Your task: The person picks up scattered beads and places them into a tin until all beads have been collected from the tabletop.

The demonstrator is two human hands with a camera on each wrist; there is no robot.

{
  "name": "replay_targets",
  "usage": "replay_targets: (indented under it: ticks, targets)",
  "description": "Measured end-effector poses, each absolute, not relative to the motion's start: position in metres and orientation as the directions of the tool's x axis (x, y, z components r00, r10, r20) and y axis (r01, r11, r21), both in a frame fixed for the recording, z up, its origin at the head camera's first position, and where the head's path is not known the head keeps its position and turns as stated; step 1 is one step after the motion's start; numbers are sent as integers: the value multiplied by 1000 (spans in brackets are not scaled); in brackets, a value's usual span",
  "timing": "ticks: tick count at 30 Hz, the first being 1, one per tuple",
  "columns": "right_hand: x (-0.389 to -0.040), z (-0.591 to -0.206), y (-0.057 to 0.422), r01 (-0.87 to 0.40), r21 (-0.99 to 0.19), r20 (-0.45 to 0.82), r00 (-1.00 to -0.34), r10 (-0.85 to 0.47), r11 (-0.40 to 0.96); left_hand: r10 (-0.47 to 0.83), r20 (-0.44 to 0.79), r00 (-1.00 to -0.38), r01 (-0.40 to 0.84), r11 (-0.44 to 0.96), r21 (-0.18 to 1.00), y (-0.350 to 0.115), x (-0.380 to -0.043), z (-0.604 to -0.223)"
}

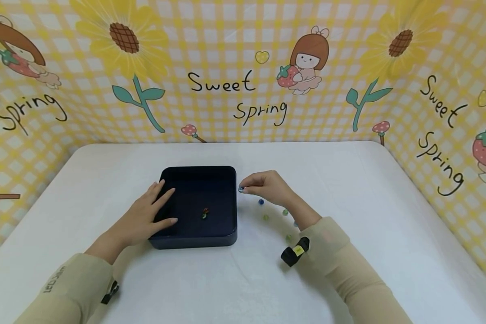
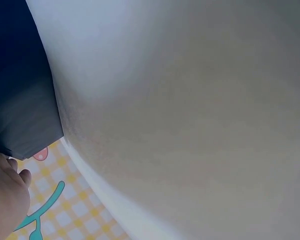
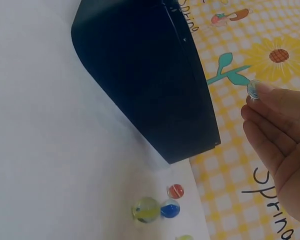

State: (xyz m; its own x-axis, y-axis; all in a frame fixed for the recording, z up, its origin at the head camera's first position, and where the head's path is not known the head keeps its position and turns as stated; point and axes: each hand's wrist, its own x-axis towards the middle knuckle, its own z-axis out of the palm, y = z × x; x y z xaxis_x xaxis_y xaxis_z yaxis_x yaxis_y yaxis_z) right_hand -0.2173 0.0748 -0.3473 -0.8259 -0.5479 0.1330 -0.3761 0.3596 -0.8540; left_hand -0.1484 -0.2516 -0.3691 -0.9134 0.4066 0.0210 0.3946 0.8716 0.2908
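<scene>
My right hand (image 1: 273, 188) pinches a clear, bluish glass marble (image 3: 253, 89) between thumb and fingertips, just outside the right wall of a dark navy box (image 1: 232, 240). Across the box's left rim lies my left hand (image 1: 146, 216), its fingers spread and reaching over the inside. A few small marbles (image 1: 204, 214), orange and greenish, sit together on the box floor. On the table right of the box are a blue marble (image 1: 261, 202) and several green ones, partly below the right forearm. The right wrist view also shows a red marble (image 3: 176, 191) beside a yellow-green one (image 3: 146, 209).
The white table (image 1: 186, 288) meets a yellow checked cloth backdrop (image 1: 227, 40) at the back and sides. A black wrist camera (image 1: 294, 253) hangs from the right sleeve near the loose marbles. Another black device (image 1: 110, 292) is on the left sleeve.
</scene>
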Motion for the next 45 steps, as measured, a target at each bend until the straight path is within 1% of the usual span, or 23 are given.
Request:
replay_targets:
  ticks: [4,9,12,15,22,31,36,41,45]
  targets:
    - [-217,-346,68,-397,-844,139,-811,-569,360,411,13,-912,396,869,299,-251,-149,-368]
    - [-210,-337,61,-389,-856,126,-796,-592,340,413,18,-910,400,868,294,-252,-149,-369]
    - [-212,-340,57,-410,-848,136,-782,-609,337,415,19,-910,402,867,294,-252,-149,-369]
    - [-221,-351,53,-446,-832,156,-759,-632,330,414,22,-910,401,868,294,-253,-150,-370]
    - [-225,-354,40,-507,-792,166,-714,-680,340,414,36,-910,406,867,287,-252,-150,-371]
    - [-228,-355,26,-535,-771,143,-673,-725,345,414,47,-909,409,867,286,-253,-150,-372]
    - [-231,-353,16,-569,-748,136,-635,-761,342,407,43,-913,401,870,285,-252,-150,-371]
    - [-234,-352,6,-589,-730,104,-597,-795,346,401,29,-916,392,874,287,-251,-150,-370]
    - [-238,-352,-1,-605,-713,87,-579,-811,355,410,8,-912,393,870,296,-251,-150,-368]
